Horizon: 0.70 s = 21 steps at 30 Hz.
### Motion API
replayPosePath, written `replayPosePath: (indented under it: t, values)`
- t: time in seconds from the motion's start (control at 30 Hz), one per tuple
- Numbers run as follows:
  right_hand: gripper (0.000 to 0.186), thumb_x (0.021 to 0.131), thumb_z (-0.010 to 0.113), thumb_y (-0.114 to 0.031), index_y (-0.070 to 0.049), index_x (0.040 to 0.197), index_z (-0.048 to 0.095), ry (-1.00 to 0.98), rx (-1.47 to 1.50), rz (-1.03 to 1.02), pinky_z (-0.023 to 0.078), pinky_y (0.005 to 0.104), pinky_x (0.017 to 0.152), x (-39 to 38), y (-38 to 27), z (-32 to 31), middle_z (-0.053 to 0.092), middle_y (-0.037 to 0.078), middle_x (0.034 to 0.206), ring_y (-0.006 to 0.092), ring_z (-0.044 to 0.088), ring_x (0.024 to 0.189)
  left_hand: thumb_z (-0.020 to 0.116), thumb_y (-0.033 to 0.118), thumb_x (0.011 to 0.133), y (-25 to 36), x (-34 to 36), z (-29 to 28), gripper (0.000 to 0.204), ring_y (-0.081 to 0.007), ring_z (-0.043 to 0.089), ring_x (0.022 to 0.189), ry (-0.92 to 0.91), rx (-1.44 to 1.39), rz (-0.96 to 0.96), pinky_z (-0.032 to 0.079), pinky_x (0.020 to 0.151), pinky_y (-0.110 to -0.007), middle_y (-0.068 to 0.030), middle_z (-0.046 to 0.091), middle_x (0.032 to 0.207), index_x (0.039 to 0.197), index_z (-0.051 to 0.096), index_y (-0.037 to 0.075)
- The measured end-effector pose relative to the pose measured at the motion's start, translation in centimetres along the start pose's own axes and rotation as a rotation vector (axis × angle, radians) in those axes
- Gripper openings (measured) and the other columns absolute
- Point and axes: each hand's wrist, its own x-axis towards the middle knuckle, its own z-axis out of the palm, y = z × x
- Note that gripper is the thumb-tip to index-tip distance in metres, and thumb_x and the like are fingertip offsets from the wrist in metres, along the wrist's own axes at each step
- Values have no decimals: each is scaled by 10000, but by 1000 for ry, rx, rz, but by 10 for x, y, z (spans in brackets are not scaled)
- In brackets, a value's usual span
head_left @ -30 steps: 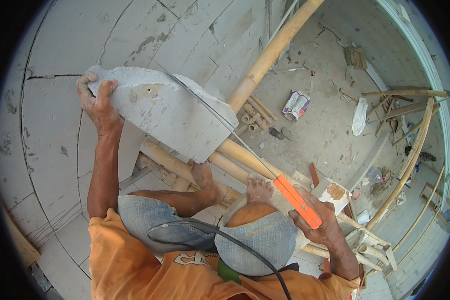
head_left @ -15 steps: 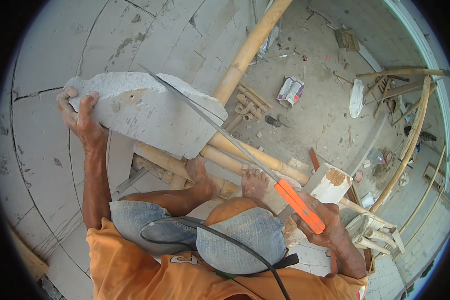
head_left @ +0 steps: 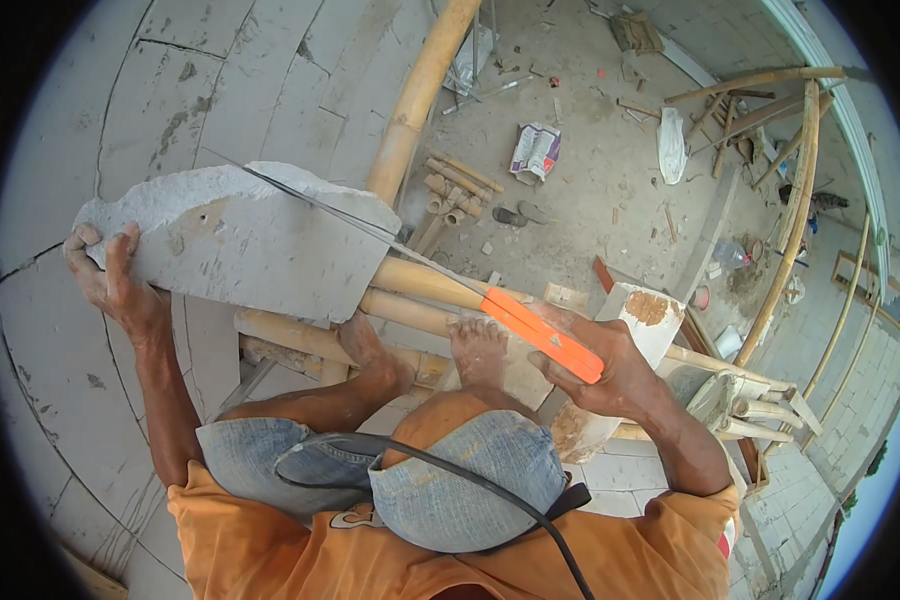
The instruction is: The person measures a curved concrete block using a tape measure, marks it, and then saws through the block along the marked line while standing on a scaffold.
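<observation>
My left hand (head_left: pixel 120 275) grips the left end of a rough, grey-white block slab (head_left: pixel 245 255), fingers curled over its jagged edge. The slab is held tilted beside the bamboo poles. My right hand (head_left: pixel 605 365) is closed on the bright orange handle (head_left: pixel 530 330) of a long, thin metal blade (head_left: pixel 350 220), which runs diagonally up-left across the slab's upper right part. My bare feet (head_left: pixel 480 350) rest on or by the bamboo and a pale board below the slab. A black cable (head_left: pixel 450 470) loops over my denim-clad legs.
Bamboo poles (head_left: pixel 415 100) form the scaffold at a grey block wall (head_left: pixel 150 100). Far below, the concrete floor (head_left: pixel 620 230) holds short bamboo pieces (head_left: pixel 460 190), sacks (head_left: pixel 535 150), shoes and debris. More bamboo (head_left: pixel 800 220) leans at the right, near a white block (head_left: pixel 645 320).
My right hand with the orange-handled blade has moved up and left. My left hand and the slab have shifted left in the picture, along with the whole view.
</observation>
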Motion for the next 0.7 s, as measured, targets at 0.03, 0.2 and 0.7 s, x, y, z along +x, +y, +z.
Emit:
replayPosePath:
  t: [0.03,0.2,0.7]
  values:
    - [664,819,686,13,-24,1438,449,-86,70,-10,577,353,681,14,-2,5,707,188,1034,321,696,744,749,-6,718,7,-1,3,307,-250,557,971,-61,216,193,518,750,-356,-97,495,1028,951,573,90]
    - [581,861,681,-47,11,1400,472,-10,20,-1,586,348,715,2,-6,21,712,185,951,318,728,822,820,-20,606,2,12,0,306,-321,540,1065,-46,682,558,489,823,-436,-126,517,1096,838,666,108]
    - [604,822,693,-36,-6,1393,499,-32,-63,22,570,332,689,-18,23,15,708,138,932,280,687,711,822,-1,638,-36,8,-17,282,-322,562,1009,121,-29,-102,497,755,-435,-140,536,1065,841,645,81]
